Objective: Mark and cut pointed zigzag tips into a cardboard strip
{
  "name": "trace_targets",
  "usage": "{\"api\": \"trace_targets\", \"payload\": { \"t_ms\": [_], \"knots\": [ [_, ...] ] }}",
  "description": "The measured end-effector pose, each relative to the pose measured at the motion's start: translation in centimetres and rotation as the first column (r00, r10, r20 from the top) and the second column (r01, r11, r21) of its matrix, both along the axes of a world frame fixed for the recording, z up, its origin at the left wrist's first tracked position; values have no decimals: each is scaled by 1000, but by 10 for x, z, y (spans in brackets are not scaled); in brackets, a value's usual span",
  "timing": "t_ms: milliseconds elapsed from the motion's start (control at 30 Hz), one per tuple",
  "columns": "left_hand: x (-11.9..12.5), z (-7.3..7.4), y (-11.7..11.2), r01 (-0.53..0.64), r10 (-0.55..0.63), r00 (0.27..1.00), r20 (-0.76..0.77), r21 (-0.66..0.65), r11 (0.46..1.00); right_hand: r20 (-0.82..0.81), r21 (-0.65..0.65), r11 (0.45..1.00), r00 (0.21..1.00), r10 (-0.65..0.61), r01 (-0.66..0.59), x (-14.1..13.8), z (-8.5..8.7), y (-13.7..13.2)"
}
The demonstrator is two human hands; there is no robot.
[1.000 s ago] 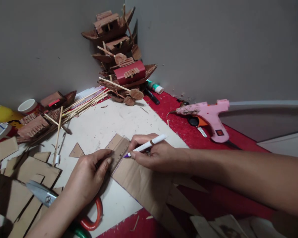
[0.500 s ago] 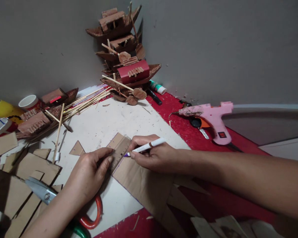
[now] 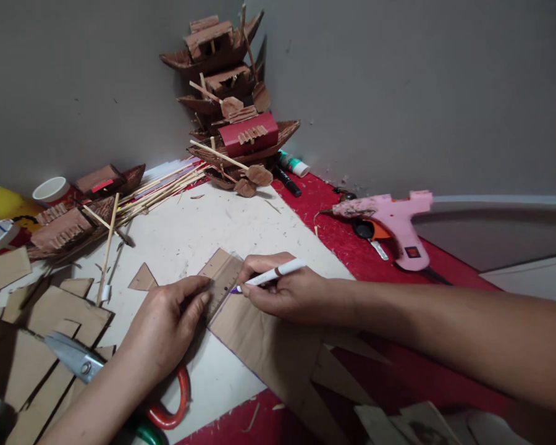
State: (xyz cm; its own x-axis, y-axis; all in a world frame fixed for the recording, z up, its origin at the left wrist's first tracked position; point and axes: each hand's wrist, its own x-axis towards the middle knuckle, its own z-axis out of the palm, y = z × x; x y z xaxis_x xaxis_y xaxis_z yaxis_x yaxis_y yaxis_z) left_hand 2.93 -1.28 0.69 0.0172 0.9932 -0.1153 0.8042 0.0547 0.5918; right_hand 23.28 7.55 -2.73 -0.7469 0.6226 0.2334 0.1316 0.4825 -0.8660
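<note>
Head: transparent ruler (image 3: 222, 285), creased cardboard (image 3: 264, 340)

Before you, the ruler (image 3: 224, 283) lies on the cardboard sheet (image 3: 259, 337); scissors (image 3: 69, 355) and cardboard scraps (image 3: 67, 311) are on your left, the glue gun (image 3: 413, 244) right, the model boats (image 3: 250, 134) behind.

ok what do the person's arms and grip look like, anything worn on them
The left grip and right grip are bare hands, with no glove or ring showing, though some fingers are partly hidden. The left forearm and right forearm are bare too, with no sleeve, watch or bracelet in view.
</note>
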Motion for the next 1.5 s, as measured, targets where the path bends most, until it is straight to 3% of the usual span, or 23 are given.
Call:
{"api": "trace_targets", "payload": {
  "t_ms": [1167,1267,1433,1500],
  "knots": [
    [1,0,1,8,-7,1000,-19,45,999,2,-15,1000,1000,9,-9,1,2,0],
    [0,0,0,16,-15,1000,-28,49,999,-16,-81,996,999,-47,45,2,5,1],
    [-1,0,-2,25,-23,999,-31,57,998,-68,-208,951,966,-249,230,5,5,4],
    [-1,-1,-1,20,-18,999,-32,62,998,-68,-223,944,962,-266,245,4,4,5]
  ]
}}
